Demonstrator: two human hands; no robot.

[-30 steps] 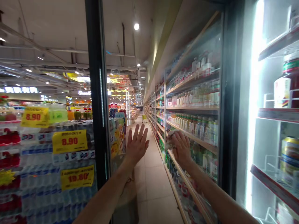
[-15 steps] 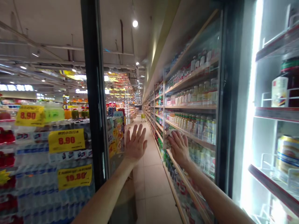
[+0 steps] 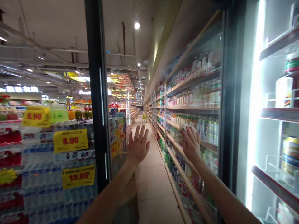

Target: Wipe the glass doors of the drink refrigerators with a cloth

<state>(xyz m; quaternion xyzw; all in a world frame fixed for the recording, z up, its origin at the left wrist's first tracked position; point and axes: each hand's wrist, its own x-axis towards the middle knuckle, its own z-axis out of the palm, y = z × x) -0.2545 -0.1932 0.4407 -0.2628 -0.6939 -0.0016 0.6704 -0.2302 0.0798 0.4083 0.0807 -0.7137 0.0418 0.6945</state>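
Observation:
A glass door with a dark frame [image 3: 96,93] stands swung out in front of me, and shelves of bottles show through or in its pane. My left hand [image 3: 138,145] lies flat against the glass, fingers spread, with nothing in it. To its right, my right hand [image 3: 192,143] presses a crumpled pale cloth [image 3: 181,133] onto the same pane. The fingers cover much of the cloth.
On the right, a lit cooler holds cans [image 3: 291,155] and bottles on wire-fronted shelves [image 3: 277,114]. Stacked bottled drinks with yellow price signs [image 3: 70,140] stand at the left. Beyond the glass runs a tiled aisle [image 3: 154,183] with a yellow-green cart [image 3: 144,117].
My right hand has slid to the right and slightly up across the glass with the cloth. The left hand stays flat on the pane. The view has shifted slightly.

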